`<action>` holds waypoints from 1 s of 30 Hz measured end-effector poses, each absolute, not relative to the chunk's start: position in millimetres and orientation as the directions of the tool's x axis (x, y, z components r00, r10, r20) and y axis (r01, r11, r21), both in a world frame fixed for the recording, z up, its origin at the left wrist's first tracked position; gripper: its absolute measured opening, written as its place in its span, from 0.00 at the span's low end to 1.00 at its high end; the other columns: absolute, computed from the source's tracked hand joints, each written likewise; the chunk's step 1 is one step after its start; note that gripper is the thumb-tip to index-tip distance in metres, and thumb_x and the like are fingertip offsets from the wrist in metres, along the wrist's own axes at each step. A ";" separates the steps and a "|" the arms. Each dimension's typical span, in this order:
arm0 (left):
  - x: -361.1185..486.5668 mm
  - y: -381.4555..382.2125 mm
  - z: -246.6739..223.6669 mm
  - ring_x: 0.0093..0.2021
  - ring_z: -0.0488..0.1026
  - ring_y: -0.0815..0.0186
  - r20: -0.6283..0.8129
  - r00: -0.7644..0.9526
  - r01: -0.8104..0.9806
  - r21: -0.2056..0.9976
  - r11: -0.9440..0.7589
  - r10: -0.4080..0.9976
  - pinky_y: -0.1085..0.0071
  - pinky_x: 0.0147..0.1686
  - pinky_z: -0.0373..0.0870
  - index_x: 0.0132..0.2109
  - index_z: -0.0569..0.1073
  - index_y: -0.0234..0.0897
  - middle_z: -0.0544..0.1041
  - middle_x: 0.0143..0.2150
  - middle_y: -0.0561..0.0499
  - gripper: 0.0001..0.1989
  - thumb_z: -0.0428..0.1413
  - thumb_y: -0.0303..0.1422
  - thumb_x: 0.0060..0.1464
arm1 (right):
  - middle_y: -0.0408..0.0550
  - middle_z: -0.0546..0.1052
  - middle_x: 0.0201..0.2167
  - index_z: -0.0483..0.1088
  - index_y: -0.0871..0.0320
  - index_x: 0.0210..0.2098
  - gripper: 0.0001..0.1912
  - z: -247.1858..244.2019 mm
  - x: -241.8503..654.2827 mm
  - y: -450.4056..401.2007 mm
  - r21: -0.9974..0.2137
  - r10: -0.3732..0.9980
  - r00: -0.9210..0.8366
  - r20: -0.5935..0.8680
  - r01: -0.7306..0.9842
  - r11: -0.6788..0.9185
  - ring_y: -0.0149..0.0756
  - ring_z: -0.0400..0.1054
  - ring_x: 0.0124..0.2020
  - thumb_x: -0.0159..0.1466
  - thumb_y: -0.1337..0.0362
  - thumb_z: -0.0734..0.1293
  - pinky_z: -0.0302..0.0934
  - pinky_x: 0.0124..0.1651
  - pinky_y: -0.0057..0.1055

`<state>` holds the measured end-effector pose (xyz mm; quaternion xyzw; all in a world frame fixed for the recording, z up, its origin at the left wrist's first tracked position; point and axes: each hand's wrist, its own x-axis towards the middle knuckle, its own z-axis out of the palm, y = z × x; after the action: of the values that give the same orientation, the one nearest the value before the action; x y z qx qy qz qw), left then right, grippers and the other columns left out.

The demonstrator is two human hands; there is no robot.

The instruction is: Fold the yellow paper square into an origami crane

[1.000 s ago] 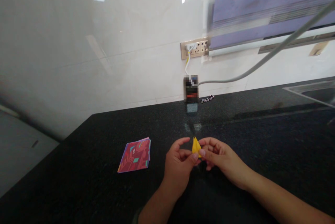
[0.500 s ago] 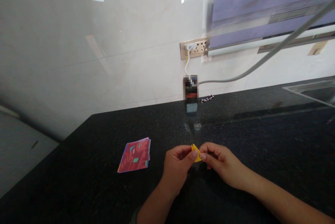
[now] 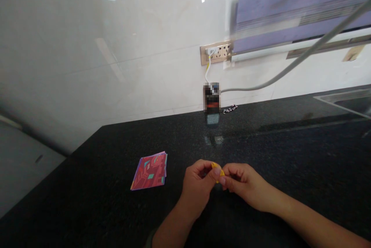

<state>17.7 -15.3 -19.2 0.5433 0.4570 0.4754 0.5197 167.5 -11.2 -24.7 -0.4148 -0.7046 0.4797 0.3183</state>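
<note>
A small folded yellow piece (image 3: 214, 166), which looks like paper, is pinched between both hands above the black countertop. My left hand (image 3: 197, 181) grips its left side, with the thumb on top. The thumb and fingers of my right hand (image 3: 245, 184) hold the right edge. Much of the yellow piece is hidden behind the fingertips. Left of my hands, a stack of pink and red patterned sheets (image 3: 149, 172) lies flat on the countertop.
The black countertop (image 3: 116, 147) meets a pale wall. Against the wall stands a blurred dark box (image 3: 212, 98) with cables, beside a small beaded string (image 3: 230, 109). Above it is a wall socket (image 3: 216, 52). A sink edge (image 3: 342, 105) shows at the right.
The yellow piece has turned and shows less between the fingers. My right hand's fingers have shifted slightly around its edge, and my left hand has barely moved.
</note>
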 end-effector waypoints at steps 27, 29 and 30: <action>25.3 -17.6 -26.2 0.17 0.59 0.74 -0.122 0.105 -0.292 0.945 0.147 0.987 0.75 0.18 0.54 0.19 0.67 0.31 0.64 0.15 0.55 0.14 0.58 0.36 0.43 | 0.39 0.61 0.15 0.64 0.62 0.19 0.17 -22.1 159.7 -18.7 -0.943 0.848 -0.528 0.056 0.252 0.219 0.26 0.54 0.19 0.60 0.58 0.59 0.48 0.22 0.23; 25.4 -16.9 -29.4 0.17 0.59 0.74 -0.134 0.096 -0.317 0.935 0.158 0.986 0.76 0.18 0.54 0.19 0.66 0.32 0.64 0.15 0.56 0.14 0.58 0.36 0.44 | 0.39 0.60 0.15 0.63 0.62 0.18 0.18 -22.0 159.4 -18.7 -0.935 0.842 -0.534 0.075 0.255 0.245 0.26 0.54 0.19 0.60 0.59 0.59 0.48 0.22 0.23; 24.9 -16.4 -30.2 0.17 0.59 0.74 -0.136 0.094 -0.319 0.934 0.159 0.986 0.76 0.18 0.54 0.19 0.67 0.32 0.64 0.16 0.55 0.13 0.57 0.35 0.44 | 0.39 0.60 0.15 0.63 0.62 0.18 0.18 -22.6 159.3 -18.5 -0.939 0.841 -0.537 0.067 0.250 0.234 0.26 0.54 0.19 0.60 0.59 0.59 0.48 0.22 0.23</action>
<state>24.9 -16.4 -30.2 0.3890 0.4289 0.5188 0.6290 159.3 -18.5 -22.6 -0.3760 -0.7258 0.4914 0.3005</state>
